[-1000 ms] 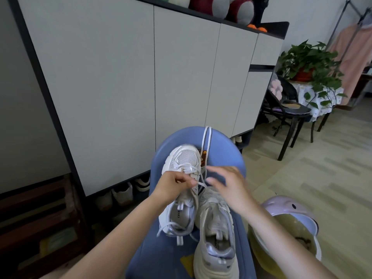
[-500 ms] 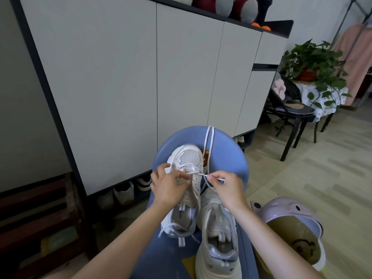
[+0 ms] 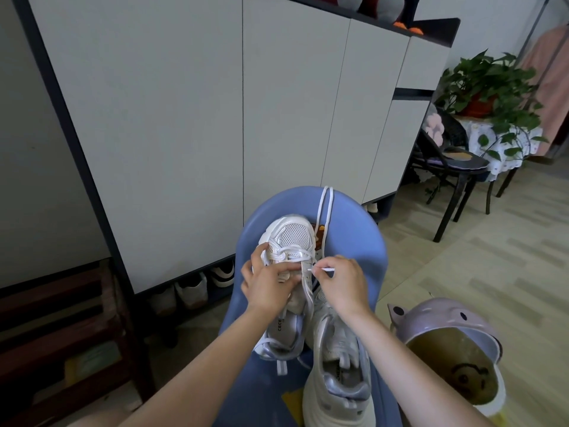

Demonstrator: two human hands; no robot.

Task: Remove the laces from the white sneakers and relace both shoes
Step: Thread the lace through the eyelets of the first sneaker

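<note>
1. Your left hand (image 3: 271, 280) rests on the far sneaker (image 3: 288, 272), fingers curled over its tongue and eyelets, gripping the shoe to steady it.
2. Your right hand (image 3: 341, 285) pinches the tip of the lace (image 3: 323, 269) between thumb and fingertips, just right of the eyelets, with the lace end poking out to the right.
3. Under your right wrist sits the second sneaker (image 3: 337, 374), heel toward you, touching the first one.
4. Both shoes lie on the blue chair (image 3: 366, 241) beneath your hands.
5. Beyond your right hand a loose lace (image 3: 326, 208) hangs over the chair's far edge.
6. Right of your right forearm stands a lilac bin (image 3: 443, 328).
</note>
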